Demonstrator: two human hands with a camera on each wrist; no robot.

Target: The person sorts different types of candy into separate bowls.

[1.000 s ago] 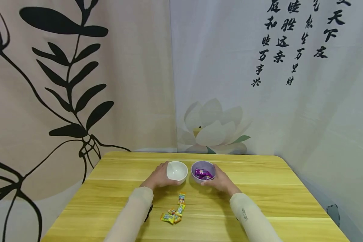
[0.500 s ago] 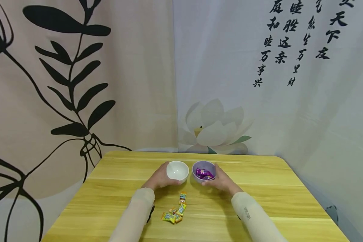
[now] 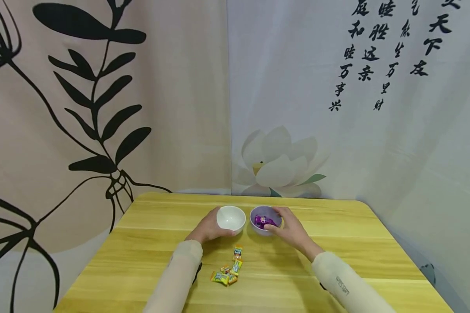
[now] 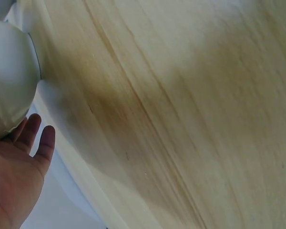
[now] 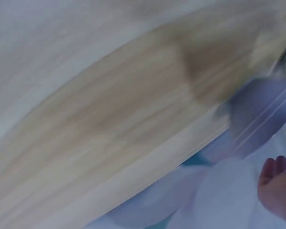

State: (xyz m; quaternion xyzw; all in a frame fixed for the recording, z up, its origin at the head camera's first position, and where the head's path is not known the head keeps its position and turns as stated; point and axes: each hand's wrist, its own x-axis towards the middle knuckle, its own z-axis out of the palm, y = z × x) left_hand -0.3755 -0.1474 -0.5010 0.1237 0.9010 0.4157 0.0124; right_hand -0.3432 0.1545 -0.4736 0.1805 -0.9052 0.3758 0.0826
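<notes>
In the head view, a white bowl (image 3: 231,218) stands on the wooden table, with nothing visible inside. My left hand (image 3: 210,227) holds its left side, thumb along the near side; the left wrist view shows some fingers (image 4: 46,143) sticking out past the bowl. Just right of it stands a purple bowl (image 3: 254,214) holding purple-wrapped candies (image 3: 263,221). My right hand (image 3: 295,230) is over that bowl's right side, thumb and fingers spread apart, holding nothing visible. In the right wrist view, the hand (image 5: 279,188) appears apart from the purple bowl (image 5: 260,117).
Several yellow-wrapped candies (image 3: 229,274) lie on the wooden table (image 3: 337,243), nearer than the bowls and between my forearms. Behind the table's far edge hangs a printed cloth (image 3: 188,108) with plants, a flower and writing.
My right hand has come off the purple bowl's side and lifted, its thumb now over the rim by the candies. My left hand stays on the white bowl. The head view has shifted slightly.
</notes>
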